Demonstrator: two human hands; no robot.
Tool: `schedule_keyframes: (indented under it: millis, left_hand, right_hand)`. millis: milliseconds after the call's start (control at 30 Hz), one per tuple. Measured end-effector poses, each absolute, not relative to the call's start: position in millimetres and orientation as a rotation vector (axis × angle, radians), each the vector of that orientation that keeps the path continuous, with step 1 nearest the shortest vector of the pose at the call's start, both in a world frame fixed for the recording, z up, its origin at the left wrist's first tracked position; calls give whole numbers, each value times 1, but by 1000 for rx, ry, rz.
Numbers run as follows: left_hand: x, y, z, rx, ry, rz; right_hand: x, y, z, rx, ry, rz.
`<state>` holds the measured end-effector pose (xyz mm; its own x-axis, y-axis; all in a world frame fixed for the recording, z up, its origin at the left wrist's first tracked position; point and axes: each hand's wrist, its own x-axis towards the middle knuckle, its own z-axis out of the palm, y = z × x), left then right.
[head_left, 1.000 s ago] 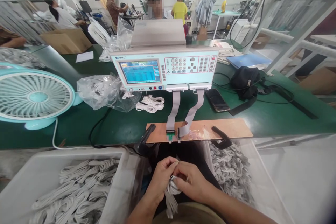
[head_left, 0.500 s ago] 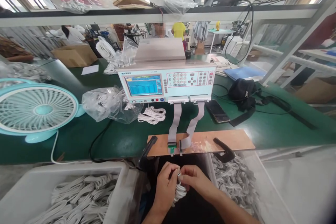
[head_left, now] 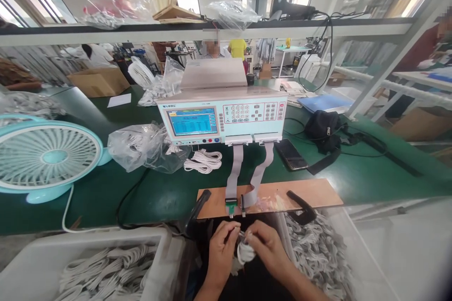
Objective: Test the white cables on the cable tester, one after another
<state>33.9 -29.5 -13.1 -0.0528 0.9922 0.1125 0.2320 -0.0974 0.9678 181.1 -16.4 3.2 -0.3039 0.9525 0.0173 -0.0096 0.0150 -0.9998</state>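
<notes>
Both hands pinch the ends of one coiled white cable [head_left: 246, 252] just below the front edge of the bench. My left hand [head_left: 223, 247] is closed on it from the left, fingertips up. From the right, my right hand [head_left: 267, 244] grips it near a connector; the fingers mostly cover the plugs. The coil hangs between the palms. Right above the fingers, two small test connectors, one on a green circuit board [head_left: 231, 208], stick out over the edge of a wooden board [head_left: 278, 197]. Grey ribbon cables [head_left: 233, 174] run from them to a tester with a lit screen [head_left: 194, 122].
White bins of coiled cables stand at left [head_left: 160, 249] and right [head_left: 367, 254]. Black clamps [head_left: 302, 209] hold the wooden board. A turquoise fan [head_left: 54, 156], a bagged cable bundle [head_left: 137, 146], a loose white cable [head_left: 203, 161] and a phone [head_left: 291, 155] lie on the bench.
The hands have turned the cable ends slightly, and the connector that faced up is now mostly covered by fingers. The tester's screen display has changed. The camera view has tilted up a little.
</notes>
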Motion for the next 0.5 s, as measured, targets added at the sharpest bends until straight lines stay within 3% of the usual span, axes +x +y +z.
schedule_keyframes:
  millis: [100,233,500]
  left_hand:
    - [36,-37,-15,1485,1382,1291]
    - [40,-43,-15,1628,1307,1386]
    - [36,-29,-26,1169,1448,1250]
  right_hand:
    - [182,-20,11,-1005,-1671,1387]
    - [175,-14,-7,-1058,-1177,1604]
    - [173,-8,-28,-1025,-1181,1386]
